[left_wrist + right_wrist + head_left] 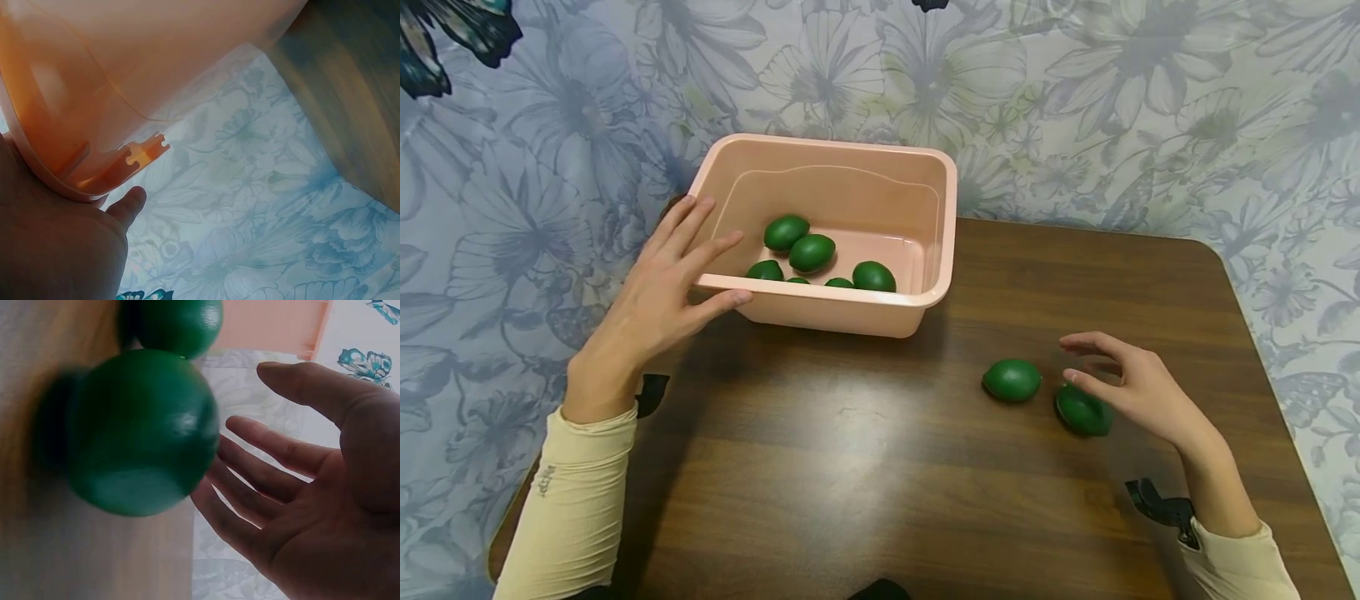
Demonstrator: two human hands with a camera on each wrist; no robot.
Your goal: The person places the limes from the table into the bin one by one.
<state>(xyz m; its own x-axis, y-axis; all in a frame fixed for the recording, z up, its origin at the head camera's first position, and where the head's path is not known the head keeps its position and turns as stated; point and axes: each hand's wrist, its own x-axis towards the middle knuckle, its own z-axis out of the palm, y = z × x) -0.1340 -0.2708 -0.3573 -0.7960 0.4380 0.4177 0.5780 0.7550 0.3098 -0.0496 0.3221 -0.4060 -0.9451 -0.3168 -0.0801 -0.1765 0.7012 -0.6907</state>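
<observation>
My left hand (658, 287) rests at the left end of a pink plastic bin (928, 308), fingers spread over the rim and thumb along the front edge. In the left wrist view, the bin's rim (81, 197) lies against that hand (62, 244). Several green limes (812, 253) lie inside the bin, some partly hidden by its front wall. On the table, my right hand (1138, 387) hovers at a lime (1082, 411), fingers apart and loosely bent. Just left of it lies another lime (1012, 381). The right wrist view shows the nearer lime (144, 434) in front of the spread fingers.
The brown wooden table (850, 467) has a rounded far right corner. Behind and left of it hangs a flower-patterned wall covering (1112, 108) with dark butterflies. The bin stands at the table's far left edge, close to the wall.
</observation>
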